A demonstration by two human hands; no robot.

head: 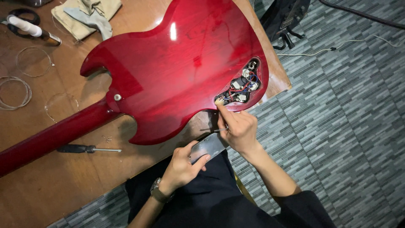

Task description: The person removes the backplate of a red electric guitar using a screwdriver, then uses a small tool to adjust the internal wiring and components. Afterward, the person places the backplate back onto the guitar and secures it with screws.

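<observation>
A glossy red electric guitar (177,63) lies face down on a wooden table (55,177). Its back control cavity (241,86) is uncovered, showing red, blue and white wires and round parts. My right hand (237,128) rests at the cavity's lower edge, index finger touching the rim, and it holds a small metal screw or tool tip. My left hand (182,166) grips a flat dark grey cover plate (209,146) just below the guitar body, at the table's edge.
A black-handled screwdriver (86,148) lies on the table below the guitar neck. Coiled guitar strings (17,90) lie at left, with a beige cloth (86,14) and a white tube (27,26) behind. Grey patterned floor (350,126) at right holds a cable and black stand.
</observation>
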